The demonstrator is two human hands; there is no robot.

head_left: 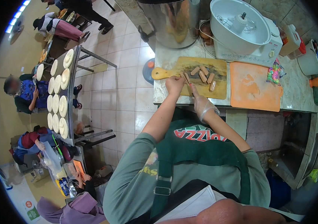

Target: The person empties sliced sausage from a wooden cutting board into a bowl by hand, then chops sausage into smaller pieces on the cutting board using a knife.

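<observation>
A wooden cutting board [218, 67] with a round-ended handle lies on the counter. Several short sausage pieces [202, 76] are spread over its dark, worn middle. My left hand [174, 86] is bare, with fingers closed at the board's near left part, pinching a sausage piece [183, 75]. In a clear plastic glove, my right hand [203, 105] grips a knife [192, 89] with a red handle. Its blade points away from me, beside my left fingertips; how deep it sits in the sausage is hard to see.
An orange cutting board [254, 97] lies to the right, with a colourful packet [276, 72] on its corner. Behind stand a large metal pot [175, 26] and a white mixer [248, 37]. At left, people work around a table [69, 99] of flat dough rounds.
</observation>
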